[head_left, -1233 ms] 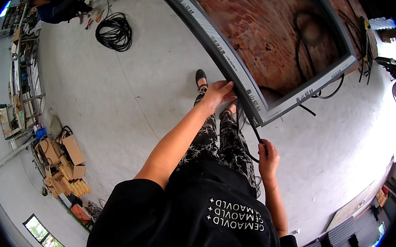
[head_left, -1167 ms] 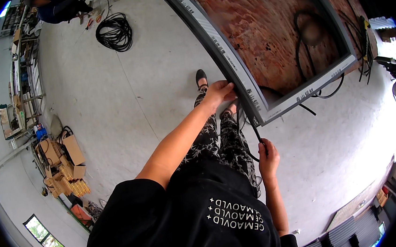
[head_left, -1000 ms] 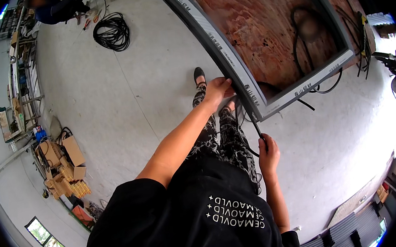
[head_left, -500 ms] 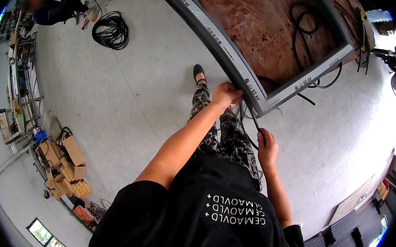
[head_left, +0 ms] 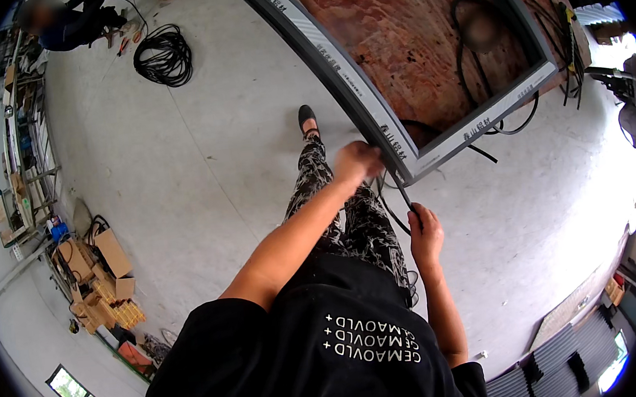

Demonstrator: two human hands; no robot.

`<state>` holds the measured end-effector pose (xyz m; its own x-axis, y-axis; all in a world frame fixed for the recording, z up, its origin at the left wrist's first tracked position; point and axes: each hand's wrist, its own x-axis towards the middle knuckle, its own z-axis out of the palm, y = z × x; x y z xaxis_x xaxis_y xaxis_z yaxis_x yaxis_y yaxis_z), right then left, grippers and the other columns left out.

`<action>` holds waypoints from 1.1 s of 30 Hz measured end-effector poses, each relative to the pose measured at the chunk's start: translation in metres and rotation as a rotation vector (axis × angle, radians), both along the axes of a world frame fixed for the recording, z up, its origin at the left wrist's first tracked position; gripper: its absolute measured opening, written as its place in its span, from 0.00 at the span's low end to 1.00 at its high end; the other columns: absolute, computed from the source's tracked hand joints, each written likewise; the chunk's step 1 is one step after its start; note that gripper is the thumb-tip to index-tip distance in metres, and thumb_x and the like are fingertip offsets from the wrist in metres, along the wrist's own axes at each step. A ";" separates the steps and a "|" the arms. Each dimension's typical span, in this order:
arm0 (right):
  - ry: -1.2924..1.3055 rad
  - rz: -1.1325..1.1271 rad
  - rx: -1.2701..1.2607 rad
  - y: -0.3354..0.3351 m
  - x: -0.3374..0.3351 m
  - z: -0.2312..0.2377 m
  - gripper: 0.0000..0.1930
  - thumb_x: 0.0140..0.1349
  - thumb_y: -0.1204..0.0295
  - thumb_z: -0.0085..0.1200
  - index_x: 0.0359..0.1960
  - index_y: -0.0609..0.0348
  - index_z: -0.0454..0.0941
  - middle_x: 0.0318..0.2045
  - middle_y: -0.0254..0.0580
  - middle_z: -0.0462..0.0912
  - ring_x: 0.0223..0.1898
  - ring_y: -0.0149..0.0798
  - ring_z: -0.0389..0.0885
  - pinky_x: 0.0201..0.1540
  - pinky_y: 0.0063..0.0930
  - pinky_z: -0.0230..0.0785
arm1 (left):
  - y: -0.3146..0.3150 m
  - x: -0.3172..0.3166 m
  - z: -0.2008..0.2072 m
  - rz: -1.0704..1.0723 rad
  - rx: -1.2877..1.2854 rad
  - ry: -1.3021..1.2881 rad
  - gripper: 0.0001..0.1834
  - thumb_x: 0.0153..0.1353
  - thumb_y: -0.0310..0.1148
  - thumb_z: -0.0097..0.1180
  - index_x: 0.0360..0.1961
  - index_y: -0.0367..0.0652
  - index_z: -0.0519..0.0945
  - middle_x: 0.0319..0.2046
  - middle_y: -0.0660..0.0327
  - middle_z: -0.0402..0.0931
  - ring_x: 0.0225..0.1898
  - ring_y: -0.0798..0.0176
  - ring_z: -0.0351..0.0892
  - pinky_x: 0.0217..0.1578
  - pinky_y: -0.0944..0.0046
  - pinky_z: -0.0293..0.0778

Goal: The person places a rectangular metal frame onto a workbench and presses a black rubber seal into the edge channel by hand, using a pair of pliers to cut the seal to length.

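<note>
Left hand [head_left: 358, 162]: closed at the near edge of the grey window frame [head_left: 337, 76], at the upper end of a thin black rubber strip [head_left: 402, 191]; blurred, so the exact grip is unclear.
Right hand [head_left: 425, 233]: closed around the lower part of the same strip, just below the frame's corner.
Rubber strip: runs from the frame edge down between the two hands, with a loose loop hanging beside the patterned trousers [head_left: 350, 218].
Window frame: stands against a red brick wall [head_left: 409, 32], its bottom corner near the hands.
Floor [head_left: 180, 173]: pale concrete; a black cable coil [head_left: 163, 57] lies well apart, top left.
Cardboard boxes [head_left: 102, 281]: stacked at the left wall.
Another person [head_left: 72, 23]: crouched far off, top left.
</note>
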<state>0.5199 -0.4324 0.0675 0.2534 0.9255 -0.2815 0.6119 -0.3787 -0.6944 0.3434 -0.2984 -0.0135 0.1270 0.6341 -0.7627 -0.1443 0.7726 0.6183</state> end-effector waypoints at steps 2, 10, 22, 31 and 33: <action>-0.007 -0.001 -0.058 0.000 0.003 0.004 0.09 0.63 0.71 0.56 0.42 0.58 0.81 0.33 0.47 0.82 0.32 0.50 0.81 0.35 0.38 0.73 | 0.024 -0.017 -0.005 -0.020 0.061 0.064 0.12 0.62 0.33 0.61 0.36 0.33 0.77 0.28 0.54 0.82 0.25 0.64 0.83 0.28 0.67 0.81; -0.021 0.082 -0.060 -0.009 0.005 -0.014 0.10 0.62 0.71 0.55 0.44 0.58 0.80 0.35 0.50 0.82 0.37 0.56 0.80 0.39 0.43 0.73 | 0.132 -0.073 -0.008 0.312 0.074 0.100 0.16 0.65 0.40 0.59 0.34 0.35 0.76 0.24 0.59 0.78 0.24 0.61 0.80 0.27 0.64 0.80; -0.377 0.308 0.348 0.144 0.068 0.081 0.07 0.58 0.71 0.58 0.36 0.58 0.82 0.34 0.43 0.82 0.38 0.48 0.79 0.41 0.41 0.72 | 0.055 -0.017 -0.007 0.414 -0.176 -0.196 0.27 0.72 0.54 0.39 0.50 0.39 0.75 0.37 0.57 0.81 0.37 0.57 0.84 0.39 0.56 0.82; -0.554 0.813 0.366 0.272 0.147 0.062 0.18 0.57 0.57 0.58 0.15 0.55 0.81 0.19 0.39 0.79 0.30 0.45 0.78 0.42 0.42 0.68 | 0.064 -0.048 0.048 0.377 -0.029 0.254 0.29 0.72 0.54 0.38 0.49 0.37 0.76 0.33 0.59 0.81 0.25 0.61 0.82 0.22 0.61 0.80; -0.540 0.824 0.390 0.276 0.144 0.049 0.21 0.56 0.55 0.57 0.12 0.55 0.80 0.15 0.39 0.76 0.25 0.46 0.77 0.36 0.43 0.68 | 0.068 -0.065 0.057 0.378 -0.033 0.244 0.29 0.72 0.54 0.39 0.49 0.36 0.76 0.34 0.57 0.81 0.25 0.61 0.81 0.21 0.62 0.78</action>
